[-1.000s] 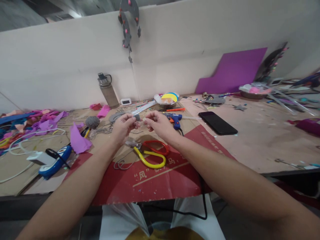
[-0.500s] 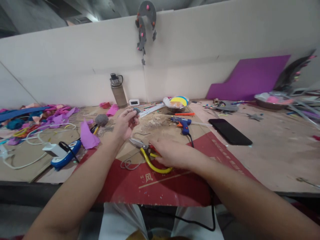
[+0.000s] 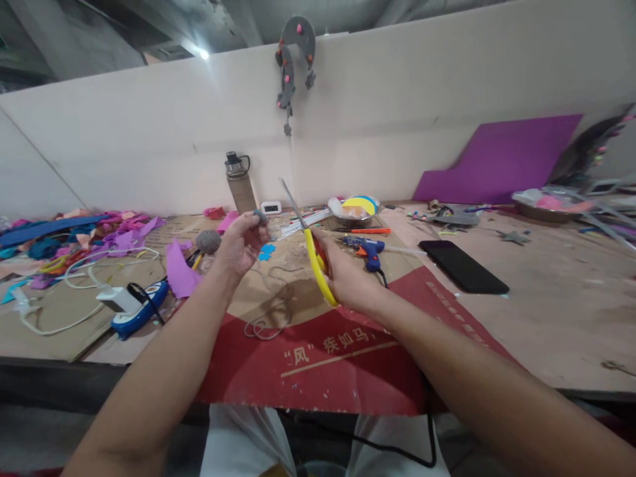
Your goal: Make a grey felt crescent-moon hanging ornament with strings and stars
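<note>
Yellow-and-red-handled scissors [image 3: 314,257] at frame centre, blades pointing upper left; right hand [image 3: 348,270] has its fingers wrapped on the handles. Left hand [image 3: 241,246], left of centre, fingertips pinched on small grey piece [image 3: 260,216]. Blue cutout [image 3: 267,252] just beside left hand. Grey string [image 3: 268,332] loops loose, lower centre, partly over red cardboard print [image 3: 332,384]. Blue glue gun [image 3: 371,252] right of centre, black phone [image 3: 464,266] farther right.

Bottle [image 3: 241,191] beside small white device [image 3: 271,208]; phone [image 3: 464,266] lying flat.
</note>
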`<action>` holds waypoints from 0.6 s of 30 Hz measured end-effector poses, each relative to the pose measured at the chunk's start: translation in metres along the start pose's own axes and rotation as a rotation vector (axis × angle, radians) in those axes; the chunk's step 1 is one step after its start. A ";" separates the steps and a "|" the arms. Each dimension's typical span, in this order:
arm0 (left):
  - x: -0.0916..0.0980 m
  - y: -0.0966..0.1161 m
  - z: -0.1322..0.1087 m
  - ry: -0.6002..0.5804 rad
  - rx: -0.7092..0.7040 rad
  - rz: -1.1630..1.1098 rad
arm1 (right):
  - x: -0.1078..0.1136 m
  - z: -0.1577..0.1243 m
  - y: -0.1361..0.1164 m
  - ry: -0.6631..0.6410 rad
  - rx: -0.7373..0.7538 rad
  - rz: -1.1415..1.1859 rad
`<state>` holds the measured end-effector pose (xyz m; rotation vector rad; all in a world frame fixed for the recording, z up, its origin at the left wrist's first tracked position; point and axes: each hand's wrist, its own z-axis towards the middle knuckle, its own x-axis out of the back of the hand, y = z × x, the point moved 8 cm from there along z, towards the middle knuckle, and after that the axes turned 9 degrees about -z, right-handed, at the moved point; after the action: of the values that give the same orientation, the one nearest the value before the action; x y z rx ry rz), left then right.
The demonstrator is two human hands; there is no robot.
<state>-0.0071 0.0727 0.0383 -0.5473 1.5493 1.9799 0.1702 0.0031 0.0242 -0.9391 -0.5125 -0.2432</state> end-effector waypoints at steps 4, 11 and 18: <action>-0.007 -0.008 -0.004 -0.057 0.031 -0.016 | 0.002 0.000 -0.001 0.059 0.083 -0.245; -0.013 -0.010 -0.005 -0.100 -0.024 0.022 | 0.007 -0.002 -0.009 0.100 0.080 -0.438; -0.029 -0.011 -0.014 -0.219 -0.017 0.026 | 0.006 -0.002 0.000 0.140 0.069 -0.555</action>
<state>0.0223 0.0558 0.0447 -0.3062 1.4119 2.0005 0.1760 0.0019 0.0262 -0.6907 -0.6402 -0.7813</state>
